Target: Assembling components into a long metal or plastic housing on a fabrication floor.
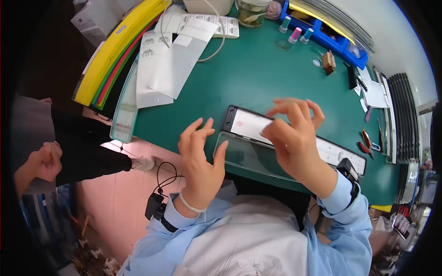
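My left hand [200,158] is raised at the table's near edge, with its fingers apart and nothing visible in them. A little to its right lies a long, narrow black case [227,120] with its hinged clear lid [244,154] folded open toward me. A white strip [251,122] with a small red round mark fills the case. Over the middle of the case hovers my right hand [294,140], hiding part of it. The right fingers are bent, thumb and forefinger closed together; anything between them is too small to make out.
White papers [159,78] lie at the left beside yellow-topped stacked sheets [108,55]. Toward the back are small capped bottles [294,35], a blue tray [331,39] and a jar [252,13]. Red-handled pliers [366,141] lie right. Another person's hands [46,161] show at far left.
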Available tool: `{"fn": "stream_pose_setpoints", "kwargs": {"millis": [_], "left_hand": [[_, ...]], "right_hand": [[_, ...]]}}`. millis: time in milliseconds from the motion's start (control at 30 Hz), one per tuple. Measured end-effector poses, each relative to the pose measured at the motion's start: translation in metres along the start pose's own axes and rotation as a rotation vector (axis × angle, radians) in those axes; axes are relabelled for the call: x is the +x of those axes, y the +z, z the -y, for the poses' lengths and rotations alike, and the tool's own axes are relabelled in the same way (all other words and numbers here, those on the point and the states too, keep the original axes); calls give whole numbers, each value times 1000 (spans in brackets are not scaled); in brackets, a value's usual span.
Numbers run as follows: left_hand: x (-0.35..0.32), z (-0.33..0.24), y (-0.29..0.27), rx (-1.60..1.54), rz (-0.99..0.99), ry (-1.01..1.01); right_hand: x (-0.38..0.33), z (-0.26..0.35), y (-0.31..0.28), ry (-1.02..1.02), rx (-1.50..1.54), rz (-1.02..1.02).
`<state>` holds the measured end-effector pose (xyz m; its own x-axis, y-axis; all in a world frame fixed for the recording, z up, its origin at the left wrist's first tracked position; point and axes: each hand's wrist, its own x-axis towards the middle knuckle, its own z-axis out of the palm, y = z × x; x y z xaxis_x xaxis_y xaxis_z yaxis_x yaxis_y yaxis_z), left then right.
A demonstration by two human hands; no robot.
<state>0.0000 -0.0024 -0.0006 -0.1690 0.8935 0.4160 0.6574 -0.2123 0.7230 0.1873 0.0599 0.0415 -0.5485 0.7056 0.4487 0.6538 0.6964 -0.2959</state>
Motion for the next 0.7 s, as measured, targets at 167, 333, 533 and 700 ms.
{"fn": "stream_pose_setpoints", "kwargs": {"millis": [167, 333, 533, 700], "left_hand": [[2, 18, 2, -10, 0, 44], [5, 21, 0, -24, -6, 12], [12, 24, 4, -22, -34, 68], [13, 28, 5, 11, -33, 117]], "right_hand": [[22, 2, 47, -72, -1, -124], [28, 3, 56, -101, -48, -91], [31, 9, 55, -106, -74, -54], [31, 7, 60, -101, -63, -56]]}}
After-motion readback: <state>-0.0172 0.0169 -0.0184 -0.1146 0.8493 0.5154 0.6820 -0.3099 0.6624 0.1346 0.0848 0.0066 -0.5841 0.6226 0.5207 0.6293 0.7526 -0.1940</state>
